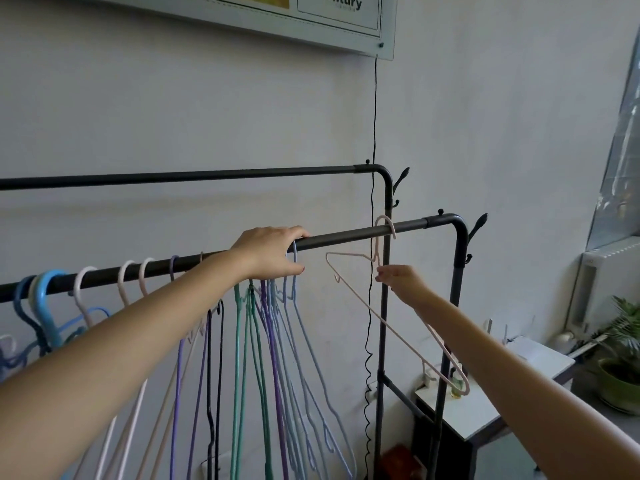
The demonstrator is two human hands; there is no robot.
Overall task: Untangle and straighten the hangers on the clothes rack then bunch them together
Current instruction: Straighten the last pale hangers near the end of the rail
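A black clothes rack has a near rail (346, 235) and a far rail (173, 175). My left hand (273, 254) grips the near rail and the hooks of a bunch of thin hangers (273, 358) in green, purple, blue and black. Right of it a pale pink hanger (388, 320) hangs alone by its hook, tilted. My right hand (401, 280) pinches its wire just below the neck. Further left along the rail hang several more hangers (83, 292), white, pink and blue, spread apart.
A black cable (373, 133) runs down the wall from a framed board (311, 26). The rack's right posts (462, 258) carry side hooks. A white side table (485, 410) and a potted plant (623, 368) stand at the lower right.
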